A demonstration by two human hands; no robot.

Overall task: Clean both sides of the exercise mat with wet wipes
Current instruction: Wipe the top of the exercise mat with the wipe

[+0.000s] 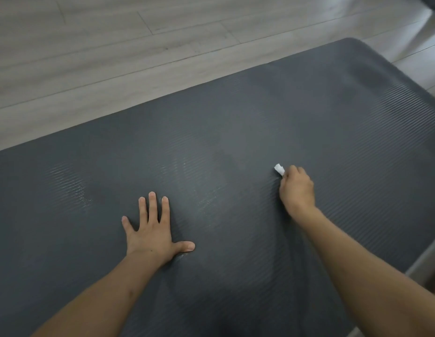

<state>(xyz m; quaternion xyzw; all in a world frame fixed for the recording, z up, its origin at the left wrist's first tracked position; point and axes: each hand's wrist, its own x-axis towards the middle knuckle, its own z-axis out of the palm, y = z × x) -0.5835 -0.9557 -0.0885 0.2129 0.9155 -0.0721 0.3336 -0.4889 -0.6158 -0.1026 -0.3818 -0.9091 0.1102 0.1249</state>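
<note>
Pressed flat with fingers spread, the left hand [152,235] rests on the dark ribbed exercise mat [236,132], while farther out the right hand [296,188] clutches a bunched white wet wipe [279,169] against the mat, which lies on grey plank flooring [114,45].

A pale grey wood-plank floor [138,45] fills the far side, its seams running slantwise. Soft light brightens the planks at far right, below a dark blurred shape [434,6] in the corner.
</note>
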